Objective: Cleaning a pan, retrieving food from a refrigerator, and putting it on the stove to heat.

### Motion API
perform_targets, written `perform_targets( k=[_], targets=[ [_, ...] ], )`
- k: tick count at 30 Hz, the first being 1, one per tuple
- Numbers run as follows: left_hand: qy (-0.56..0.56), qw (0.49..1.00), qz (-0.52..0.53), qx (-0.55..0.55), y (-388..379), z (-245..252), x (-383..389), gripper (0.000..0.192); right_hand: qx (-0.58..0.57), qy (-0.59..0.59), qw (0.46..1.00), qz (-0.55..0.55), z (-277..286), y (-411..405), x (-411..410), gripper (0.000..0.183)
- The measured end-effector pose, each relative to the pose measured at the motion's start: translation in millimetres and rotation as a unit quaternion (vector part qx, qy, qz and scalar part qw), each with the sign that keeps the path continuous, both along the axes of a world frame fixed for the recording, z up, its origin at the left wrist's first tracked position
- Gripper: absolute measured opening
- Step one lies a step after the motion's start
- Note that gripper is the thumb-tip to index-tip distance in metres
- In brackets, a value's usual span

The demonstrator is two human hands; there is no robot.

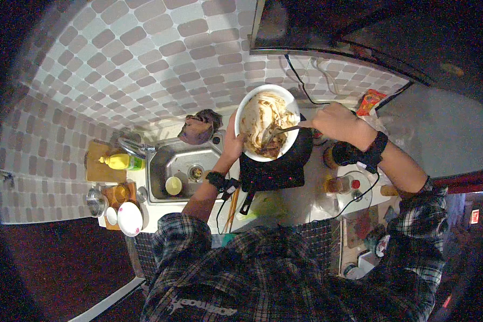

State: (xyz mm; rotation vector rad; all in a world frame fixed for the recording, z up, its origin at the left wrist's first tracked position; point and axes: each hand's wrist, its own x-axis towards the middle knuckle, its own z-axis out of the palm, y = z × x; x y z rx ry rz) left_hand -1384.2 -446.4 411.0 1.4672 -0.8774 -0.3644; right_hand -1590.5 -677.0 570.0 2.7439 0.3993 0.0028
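My left hand (235, 143) grips the left rim of a white bowl (246, 105), tilted so that its inside faces me. Brown sauce streaks the bowl's wall, and a clump of brown food (270, 150) lies at its lower side. In my right hand (333, 124) is the handle of a metal spoon (287, 129), its head down in the food. Beneath the bowl is a black pan (306, 141), mostly hidden, with its handle (247, 202) pointing towards me. The pan stands on a black induction cooker (269, 181) with small red lights.
Left is a steel sink (161, 161) holding a pale yellow-green bowl (174, 186). A yellow dish-soap bottle (122, 162) stands beyond it. Wooden chopsticks (232, 207) lie near the counter's front. At right stand jars, one a red-capped jar (348, 184). A range hood (330, 28) overhangs the back right.
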Motion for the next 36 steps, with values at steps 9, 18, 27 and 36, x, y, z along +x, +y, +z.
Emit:
perform_targets(
  k=[9, 18, 27, 36],
  targets=[
    [-0.006, 1.000, 0.018, -0.007, -2.7, 8.7, -0.7, 0.076, 0.082, 0.088, 0.991, -0.065, 39.8, -17.9, 6.7, 0.051],
    [-0.171, 0.981, 0.093, 0.020, -8.3, -6.0, 10.0, 0.073, 0.078, 0.002, 0.986, -0.149, -0.1, -1.4, 25.9, 0.046],
    [-0.185, 0.963, 0.173, 0.089, -7.7, 2.0, -3.1, 0.073, 0.123, 0.082, 0.966, -0.210, -36.4, 26.7, 45.9, 0.029],
    [-0.039, 0.985, 0.167, -0.016, -13.1, -29.2, 17.8, 0.068, 0.235, 0.234, 0.940, -0.079, -3.6, -13.0, 69.3, 0.041]
  ],
)
